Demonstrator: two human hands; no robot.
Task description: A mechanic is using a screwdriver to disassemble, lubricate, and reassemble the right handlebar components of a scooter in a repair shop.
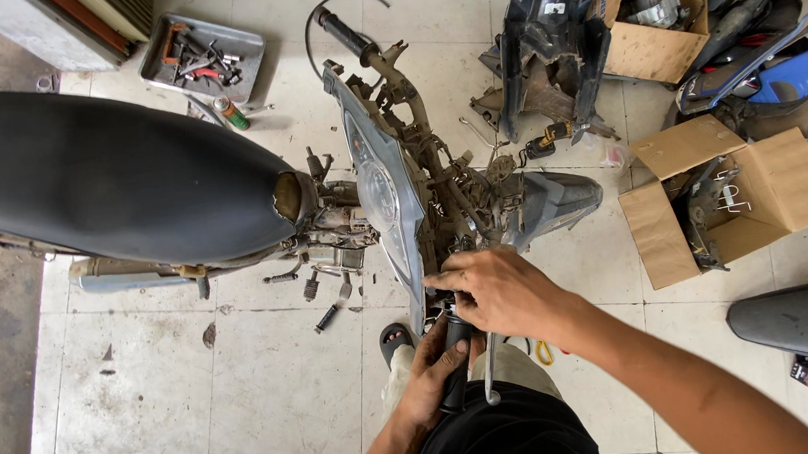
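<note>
A stripped motorcycle stands on the tiled floor, its long black seat (107,177) at the left and its bare handlebar assembly (408,151) with the speedometer panel (383,195) in the middle. My left hand (438,372) is wrapped around the near black handlebar grip (457,384). My right hand (494,292) rests on the handlebar just above that grip, fingers closed on the switch area by the silver brake lever (490,368). The far grip (343,32) points away from me.
A metal tray of tools (202,51) and a spray can (231,113) lie at the back left. Black body panels (543,47) and two cardboard boxes (762,192) (661,43) of parts sit to the right. Another black seat (804,322) lies at the right edge.
</note>
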